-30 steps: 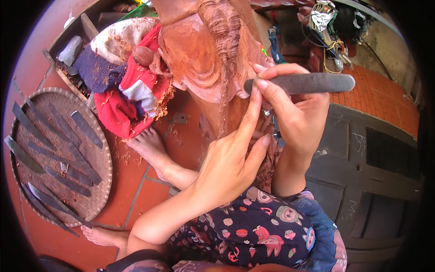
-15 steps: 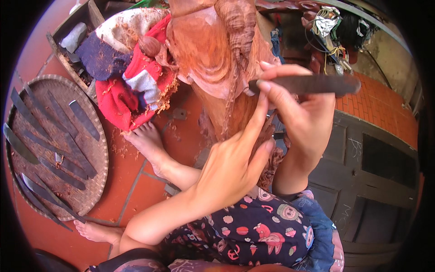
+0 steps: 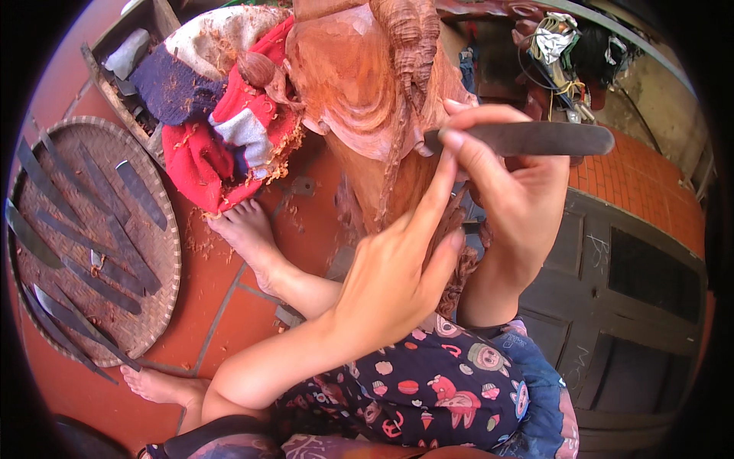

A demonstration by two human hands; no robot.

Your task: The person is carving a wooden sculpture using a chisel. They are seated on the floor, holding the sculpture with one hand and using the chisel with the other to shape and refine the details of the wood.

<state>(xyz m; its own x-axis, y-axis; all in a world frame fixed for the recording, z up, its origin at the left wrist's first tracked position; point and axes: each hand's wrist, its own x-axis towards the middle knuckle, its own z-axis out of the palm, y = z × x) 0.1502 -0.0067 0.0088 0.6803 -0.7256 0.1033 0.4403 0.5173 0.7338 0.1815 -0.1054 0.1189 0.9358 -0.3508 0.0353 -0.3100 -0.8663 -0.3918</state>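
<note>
A reddish-brown wood carving (image 3: 344, 84) with wavy grooves and a ridged, twisted strand stands in front of me. My right hand (image 3: 508, 168) is closed around a flat dark carving chisel (image 3: 543, 139), its rounded end pointing right. The chisel's working end meets the pale lower edge of the carving, where a small curl of wood shows. My left hand (image 3: 390, 268) reaches up from below, index finger stretched out to the chisel's working end and thumb apart. Its other fingers are mostly hidden behind the hand.
At left, a round woven tray (image 3: 172, 283) holds several flat dark blades. Shaving-covered red, white and navy cloth (image 3: 202, 164) lies beside the carving, near a wooden box (image 3: 95, 73) with a grey stone. A dark panelled door (image 3: 573, 298) lies at right; bundled wires (image 3: 566, 84) sit behind.
The view has shifted slightly, so the carving sits a little further right. The chisel looks a little more level in my right hand. My left hand keeps nearly the same pose.
</note>
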